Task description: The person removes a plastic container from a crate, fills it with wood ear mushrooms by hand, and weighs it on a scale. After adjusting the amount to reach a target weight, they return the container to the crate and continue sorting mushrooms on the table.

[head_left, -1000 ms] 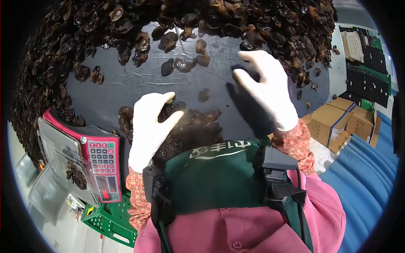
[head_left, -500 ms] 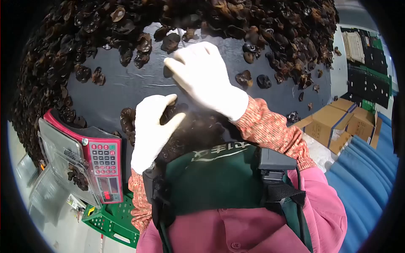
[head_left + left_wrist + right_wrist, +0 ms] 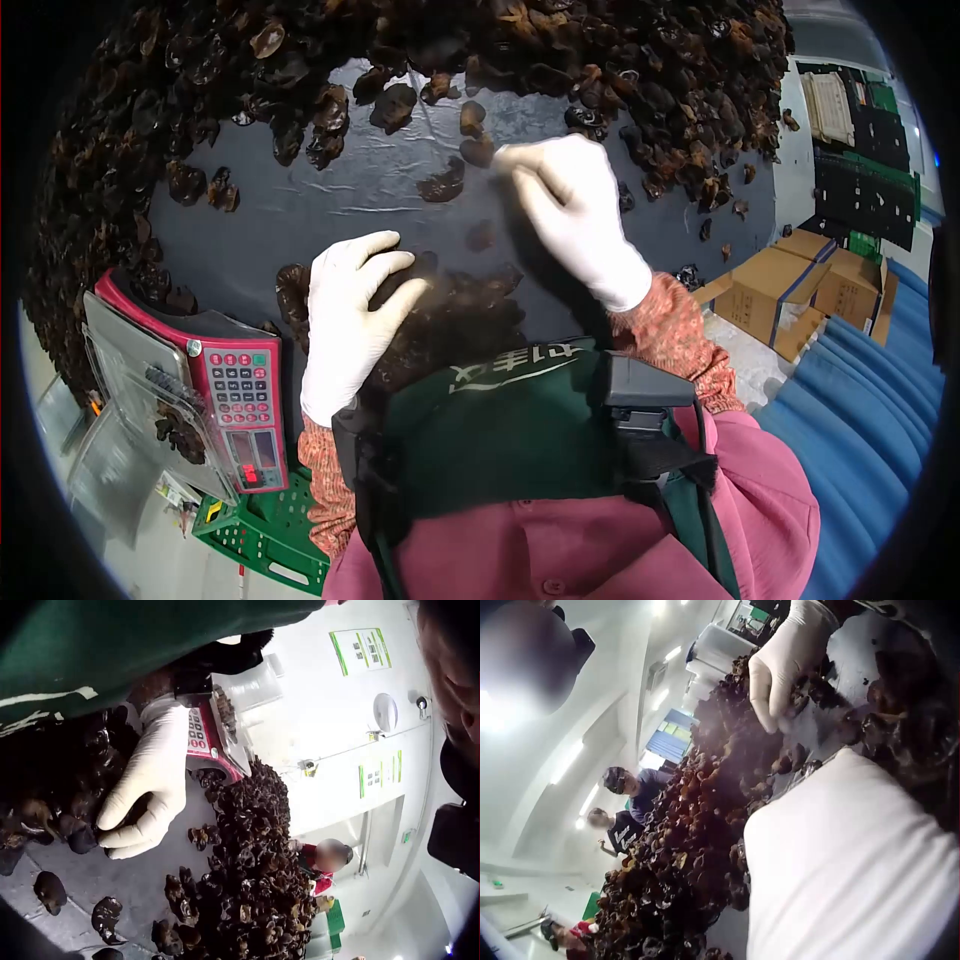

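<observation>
Dark wood ear mushrooms lie on a grey table (image 3: 330, 205). My gloved left hand (image 3: 345, 315) is low over a small heap of wood ears (image 3: 455, 320) in front of the apron. Its thumb and fingers curve with dark pieces showing between them; I cannot tell whether it holds any. In the left wrist view the left hand (image 3: 150, 780) has its thumb beside the heap. My gloved right hand (image 3: 580, 205) reaches over the table, fingertips right at a small wood ear (image 3: 477, 152). Another wood ear (image 3: 442, 184) lies to its left. The right wrist view shows the right hand (image 3: 791, 664) with fingers pointing down, nothing visible between them.
A large bank of wood ears (image 3: 690, 90) rings the far side and left. A red scale (image 3: 240, 385) stands at the left, above a green crate (image 3: 270, 540). Cardboard boxes (image 3: 765, 290) are at the right. Several people, among them one person (image 3: 641, 787), are beyond the bank.
My right hand swept left across the table, then came back right to the small wood ears. The leftmost piece of that group is gone from its spot. The left hand stays, its fingers slightly more spread.
</observation>
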### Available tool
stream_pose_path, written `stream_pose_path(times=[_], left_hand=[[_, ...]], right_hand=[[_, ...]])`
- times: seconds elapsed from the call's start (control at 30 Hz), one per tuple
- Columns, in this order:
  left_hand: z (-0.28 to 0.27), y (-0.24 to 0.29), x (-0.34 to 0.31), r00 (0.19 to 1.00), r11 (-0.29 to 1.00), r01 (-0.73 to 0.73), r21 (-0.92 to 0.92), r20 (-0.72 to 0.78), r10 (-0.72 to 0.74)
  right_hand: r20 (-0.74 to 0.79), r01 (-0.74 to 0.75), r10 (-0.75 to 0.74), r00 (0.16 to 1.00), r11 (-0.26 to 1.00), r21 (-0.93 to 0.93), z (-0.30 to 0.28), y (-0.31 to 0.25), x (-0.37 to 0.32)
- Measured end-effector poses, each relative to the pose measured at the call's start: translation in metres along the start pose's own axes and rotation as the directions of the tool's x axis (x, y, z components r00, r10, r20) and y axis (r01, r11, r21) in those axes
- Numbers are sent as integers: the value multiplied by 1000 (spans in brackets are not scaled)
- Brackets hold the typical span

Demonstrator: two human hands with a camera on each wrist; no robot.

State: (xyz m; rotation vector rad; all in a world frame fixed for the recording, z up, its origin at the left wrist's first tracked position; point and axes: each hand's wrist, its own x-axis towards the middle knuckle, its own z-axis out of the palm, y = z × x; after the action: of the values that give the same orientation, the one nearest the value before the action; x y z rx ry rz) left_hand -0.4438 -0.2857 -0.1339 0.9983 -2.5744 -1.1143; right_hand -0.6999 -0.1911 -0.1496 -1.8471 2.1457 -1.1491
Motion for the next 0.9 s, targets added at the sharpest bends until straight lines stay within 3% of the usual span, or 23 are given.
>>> stream_pose_path(times=[0.07,0.13,0.2,0.33,0.4,0.47,0.57,0.6,0.67,0.7,0.73,0.8,0.83,0.9], left_hand=[[1,2,1,1000,1000,20,-3,-5,-20],[2,2,0,1000,1000,4,5,-14,-4],[3,1,0,1000,1000,8,15,-11,-8],[4,3,-4,999,1000,17,18,-43,-16],[6,1,-5,999,1000,0,22,-50,1],[2,5,-4,999,999,25,-29,-43,-27],[1,8,-1,992,986,94,-140,-69,-105],[1,8,-1,988,976,120,-181,-75,-136],[3,4,-1,990,977,97,-190,-81,-114],[2,3,0,993,982,78,-172,-77,-92],[2,2,0,994,986,61,-152,-77,-74],[2,7,2,997,996,44,-80,-62,-49],[2,6,2,998,998,35,-43,-54,-37],[3,5,1,999,1000,24,-7,-36,-24]], right_hand=[[-20,-42,39,999,984,-170,-7,14,4],[66,-19,29,997,990,-137,-2,20,10],[85,59,-41,996,974,-220,9,12,20],[216,60,-7,976,968,-242,27,29,37],[195,-23,48,980,991,-132,30,35,45],[190,-59,87,978,987,-146,23,33,44],[332,-345,278,901,925,161,-3,-10,35],[375,-251,146,916,936,248,-11,-24,30],[534,-344,80,842,841,416,-21,-42,19],[443,-208,29,896,909,362,-15,-34,7],[245,-23,-37,969,971,238,-3,-22,-3],[312,1,-22,950,998,67,0,-8,-13],[390,78,-83,917,997,28,2,-10,-18],[437,94,-180,881,973,212,5,-21,-26]])
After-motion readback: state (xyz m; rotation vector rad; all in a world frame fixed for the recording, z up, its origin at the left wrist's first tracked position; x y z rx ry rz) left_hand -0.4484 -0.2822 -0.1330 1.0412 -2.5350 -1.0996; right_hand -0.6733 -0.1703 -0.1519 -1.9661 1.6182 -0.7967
